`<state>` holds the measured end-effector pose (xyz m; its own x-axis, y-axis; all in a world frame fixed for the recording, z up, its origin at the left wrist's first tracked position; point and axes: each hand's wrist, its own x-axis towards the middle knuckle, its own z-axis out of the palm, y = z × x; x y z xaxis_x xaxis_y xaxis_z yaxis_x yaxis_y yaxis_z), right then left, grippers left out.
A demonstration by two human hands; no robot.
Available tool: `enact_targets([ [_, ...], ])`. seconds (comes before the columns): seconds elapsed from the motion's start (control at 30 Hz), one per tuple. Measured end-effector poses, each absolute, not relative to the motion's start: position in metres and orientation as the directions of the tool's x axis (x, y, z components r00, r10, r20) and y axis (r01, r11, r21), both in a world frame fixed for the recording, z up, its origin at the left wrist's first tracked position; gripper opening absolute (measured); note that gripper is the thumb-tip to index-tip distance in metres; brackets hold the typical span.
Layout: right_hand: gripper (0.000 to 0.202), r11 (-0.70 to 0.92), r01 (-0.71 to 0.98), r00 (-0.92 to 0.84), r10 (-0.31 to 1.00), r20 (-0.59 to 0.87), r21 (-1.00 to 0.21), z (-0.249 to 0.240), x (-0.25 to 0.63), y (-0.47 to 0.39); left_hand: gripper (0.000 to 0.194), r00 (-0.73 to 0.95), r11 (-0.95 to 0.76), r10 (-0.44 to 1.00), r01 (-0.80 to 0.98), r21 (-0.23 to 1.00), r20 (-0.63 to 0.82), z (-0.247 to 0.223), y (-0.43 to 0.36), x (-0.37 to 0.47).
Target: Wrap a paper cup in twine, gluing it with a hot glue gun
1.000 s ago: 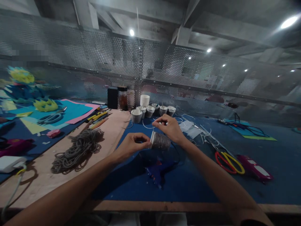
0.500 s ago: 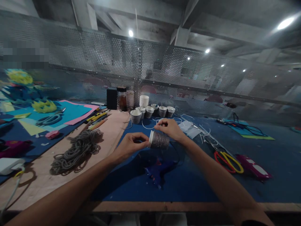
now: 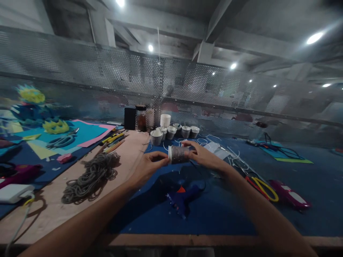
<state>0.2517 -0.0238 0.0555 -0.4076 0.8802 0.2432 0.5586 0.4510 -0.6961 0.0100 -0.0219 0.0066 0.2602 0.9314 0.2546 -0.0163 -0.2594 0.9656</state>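
Observation:
A paper cup (image 3: 177,154) wrapped in grey cord lies sideways in the air above the blue mat, its white rim facing left. My left hand (image 3: 153,161) pinches that rim between thumb and fingers. At the other end, my right hand (image 3: 199,154) has its fingers closed around the cup's base; they are slightly blurred, and any cord end between them is hidden. Below the cup, a blue glue gun (image 3: 183,200) with an orange trigger rests on the mat.
Several cord-wrapped cups (image 3: 156,137) stand at the back beside a white cup stack (image 3: 165,120). Tangled grey cord (image 3: 92,176) lies left. Red-and-yellow-handled scissors (image 3: 264,189) and a magenta tool (image 3: 289,194) are at right. A jar (image 3: 141,119) stands before the perforated screen.
My right hand has moved from above the cup to its base end, fingers now against it. The cup has turned more level. My head view has tilted up slightly.

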Motion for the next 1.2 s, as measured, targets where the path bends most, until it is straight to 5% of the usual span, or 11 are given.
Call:
enact_targets([
  [0.3,0.056,0.668,0.649,-0.404,0.708,0.579,-0.364,0.02,0.25,-0.053,0.023,0.356,-0.074,0.921,-0.231,0.97,0.155,0.003,-0.02,0.01],
  [0.63,0.069,0.715,0.687,-0.512,0.604,0.611,-0.131,0.004,0.252,-0.053,0.021,0.417,0.047,0.907,-0.241,0.969,0.06,-0.003,-0.014,0.006],
  [0.9,0.063,0.734,0.663,-0.526,0.598,0.606,-0.149,0.009,0.252,-0.056,0.019,0.386,-0.013,0.919,-0.179,0.984,0.082,0.0,-0.013,0.006],
  [1.2,0.022,0.547,0.681,-0.136,0.748,0.65,-0.487,0.017,0.26,-0.05,0.02,0.272,-0.095,0.95,-0.217,0.971,0.153,-0.002,-0.01,0.005],
])
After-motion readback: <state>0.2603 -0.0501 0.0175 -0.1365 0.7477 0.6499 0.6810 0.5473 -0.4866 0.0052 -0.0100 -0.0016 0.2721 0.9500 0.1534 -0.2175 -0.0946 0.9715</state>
